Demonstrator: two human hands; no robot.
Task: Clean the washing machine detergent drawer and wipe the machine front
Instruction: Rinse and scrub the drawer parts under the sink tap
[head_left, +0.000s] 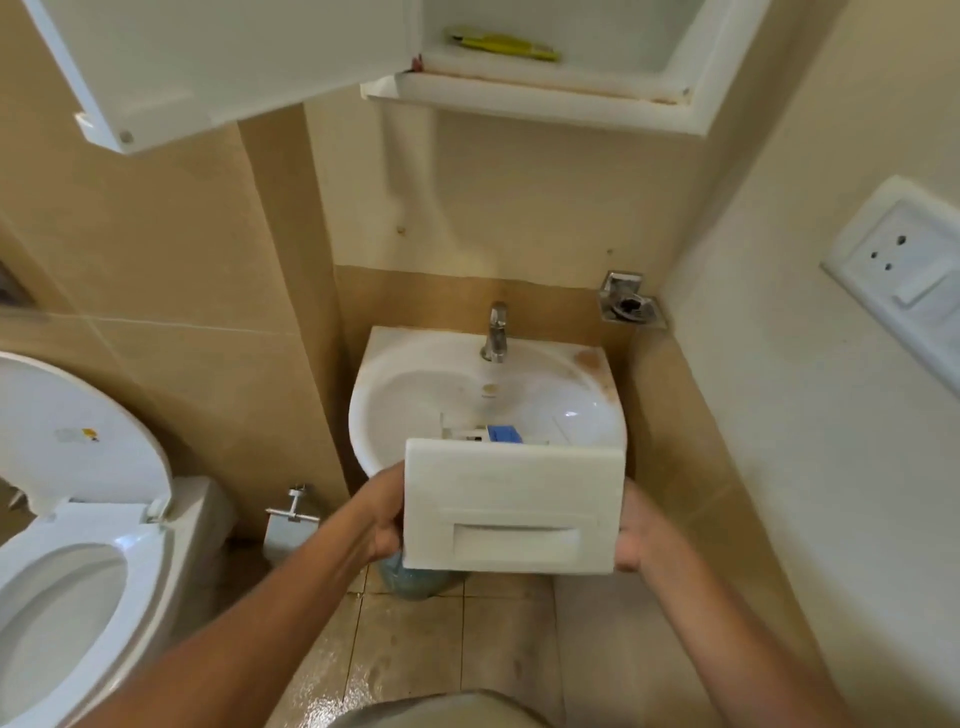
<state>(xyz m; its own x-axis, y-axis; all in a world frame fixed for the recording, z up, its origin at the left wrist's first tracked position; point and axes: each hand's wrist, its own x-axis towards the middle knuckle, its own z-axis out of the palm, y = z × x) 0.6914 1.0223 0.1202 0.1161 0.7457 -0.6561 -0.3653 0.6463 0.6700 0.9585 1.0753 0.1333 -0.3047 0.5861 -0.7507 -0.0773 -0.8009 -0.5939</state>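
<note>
The white detergent drawer (513, 506) is held in the air, its front panel with the recessed handle facing me and its body reaching out over the sink. A blue insert (504, 434) shows behind the panel's top edge. My left hand (383, 519) grips the drawer's left side. My right hand (635, 530) grips its right side, fingers hidden behind the panel. The washing machine is out of view.
A white sink (415, 395) with a chrome tap (496, 332) stands against the tiled wall. An open toilet (67, 561) is at the left. An open wall cabinet (545, 88) hangs overhead, its door (218, 67) swung left. A wall socket (904, 260) is on the right.
</note>
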